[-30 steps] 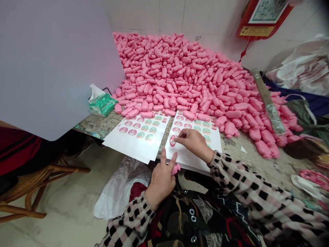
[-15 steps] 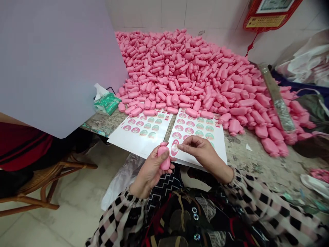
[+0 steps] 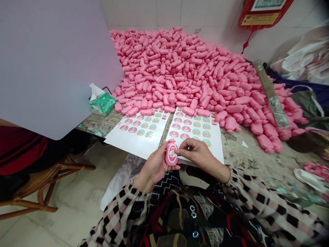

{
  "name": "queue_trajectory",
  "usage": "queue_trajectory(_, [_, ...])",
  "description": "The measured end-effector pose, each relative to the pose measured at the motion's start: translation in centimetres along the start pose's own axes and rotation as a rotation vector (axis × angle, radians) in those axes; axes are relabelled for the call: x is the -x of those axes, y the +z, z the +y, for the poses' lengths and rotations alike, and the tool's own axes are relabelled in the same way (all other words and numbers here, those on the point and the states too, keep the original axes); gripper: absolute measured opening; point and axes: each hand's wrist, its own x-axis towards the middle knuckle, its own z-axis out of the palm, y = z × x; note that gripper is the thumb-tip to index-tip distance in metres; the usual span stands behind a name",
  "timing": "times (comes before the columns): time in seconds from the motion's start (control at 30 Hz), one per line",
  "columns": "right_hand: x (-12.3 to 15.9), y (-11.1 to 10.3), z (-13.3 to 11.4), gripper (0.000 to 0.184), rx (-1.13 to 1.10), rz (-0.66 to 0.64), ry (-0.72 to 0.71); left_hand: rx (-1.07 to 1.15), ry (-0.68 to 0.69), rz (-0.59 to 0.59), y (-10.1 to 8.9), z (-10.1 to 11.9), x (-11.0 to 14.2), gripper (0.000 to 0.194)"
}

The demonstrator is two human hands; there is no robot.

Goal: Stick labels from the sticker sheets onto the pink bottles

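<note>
Holding one pink bottle point(image 3: 168, 162) in a closed grip, in the head view, the left hand point(image 3: 155, 166) is at the near edge of the table point(image 3: 233, 154); the broad face is turned up, probably to leave it free; the right hand point(image 3: 199, 154) pinches with thumb and forefinger the right edge of an oval sticker point(image 3: 172, 152), which lies over this face; two sticker sheets point(image 3: 217, 137) lie close beyond, perhaps for short reach; bottles from the pink pile point(image 3: 174, 68) rest on their far ends.
</note>
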Motion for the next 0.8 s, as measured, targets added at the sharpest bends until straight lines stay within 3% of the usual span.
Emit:
queue_trajectory(0.33, [0.12, -0.21, 0.12, 0.023, 0.145, -0.003, -0.047, -0.035, 0.000, -0.004, -0.01, -0.12, 0.17, 0.047])
queue_trajectory(0.8, [0.21, -0.27, -0.02, 0.018, 0.180, -0.014, -0.034, -0.034, -0.004, -0.019, 0.20, -0.18, 0.12, 0.045])
